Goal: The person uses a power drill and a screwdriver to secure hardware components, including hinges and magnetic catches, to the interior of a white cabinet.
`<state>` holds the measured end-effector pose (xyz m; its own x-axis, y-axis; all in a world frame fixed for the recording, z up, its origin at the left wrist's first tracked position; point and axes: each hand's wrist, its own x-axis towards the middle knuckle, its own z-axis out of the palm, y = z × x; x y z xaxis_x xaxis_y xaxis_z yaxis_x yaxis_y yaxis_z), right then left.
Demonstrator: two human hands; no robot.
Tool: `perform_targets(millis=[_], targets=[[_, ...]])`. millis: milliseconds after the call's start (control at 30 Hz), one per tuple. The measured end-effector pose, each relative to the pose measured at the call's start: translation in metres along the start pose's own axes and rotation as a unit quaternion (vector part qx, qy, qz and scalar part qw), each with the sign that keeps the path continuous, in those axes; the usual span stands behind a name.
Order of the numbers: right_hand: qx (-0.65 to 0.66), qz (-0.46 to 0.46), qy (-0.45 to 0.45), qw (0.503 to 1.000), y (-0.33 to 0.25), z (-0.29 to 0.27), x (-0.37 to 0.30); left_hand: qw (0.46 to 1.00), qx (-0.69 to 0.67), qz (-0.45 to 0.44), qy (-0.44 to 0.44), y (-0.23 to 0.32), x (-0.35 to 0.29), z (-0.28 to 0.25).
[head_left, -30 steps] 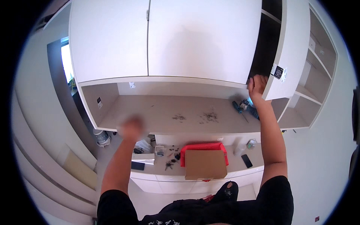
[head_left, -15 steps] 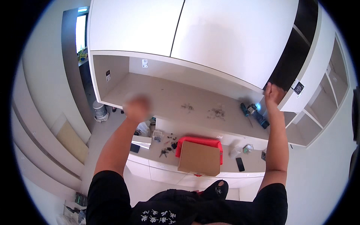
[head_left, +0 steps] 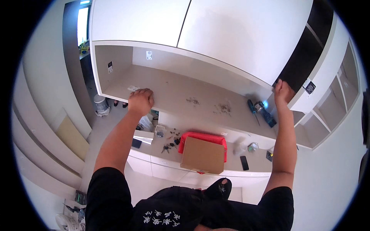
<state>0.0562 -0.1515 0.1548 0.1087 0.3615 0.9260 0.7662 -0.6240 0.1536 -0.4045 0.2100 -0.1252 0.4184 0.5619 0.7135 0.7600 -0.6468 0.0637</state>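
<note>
My right hand point(head_left: 283, 91) grips the lower right corner of a white cabinet door point(head_left: 239, 34), beside the dark opening of the upper cabinet. With its fingers curled over the front edge, my left hand point(head_left: 141, 101) holds the open shelf point(head_left: 173, 92) near its left end. A white label point(head_left: 133, 88) lies just behind those fingers. Below my right hand, on the shelf, are a dark blue power drill point(head_left: 266, 116) with its light on and a screwdriver point(head_left: 252, 107) with a teal handle. Small heaps of dust point(head_left: 223, 109) lie mid-shelf.
Below the shelf, a lower counter carries a cardboard box point(head_left: 203, 154) on a red case point(head_left: 185, 140), keys point(head_left: 166, 148), a black phone point(head_left: 244, 163) and a jar point(head_left: 253, 147). A white bucket point(head_left: 101, 104) stands on the floor at left. Open shelving point(head_left: 327, 104) is at right.
My left hand, blurred in motion before, now rests on the shelf's front edge. The white label beside it now shows. My right hand stays at the door corner. The view has shifted slightly.
</note>
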Motion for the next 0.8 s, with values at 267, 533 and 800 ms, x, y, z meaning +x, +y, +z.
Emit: perform_targets(millis=[267,533,800], targets=[[0.151,-0.009,-0.095,0.984,-0.023,-0.081,-0.089,0.996,-0.071,-0.05,-0.033,0.027,0.0,-0.04],[0.138,-0.062,0.125,0.981,-0.014,-0.093,-0.095,0.998,-0.063,-0.014,0.012,0.028,-0.002,-0.06],[0.07,-0.096,0.081,0.99,-0.025,-0.036,-0.094,0.992,-0.114,0.007,0.054,0.029,0.0,-0.043]])
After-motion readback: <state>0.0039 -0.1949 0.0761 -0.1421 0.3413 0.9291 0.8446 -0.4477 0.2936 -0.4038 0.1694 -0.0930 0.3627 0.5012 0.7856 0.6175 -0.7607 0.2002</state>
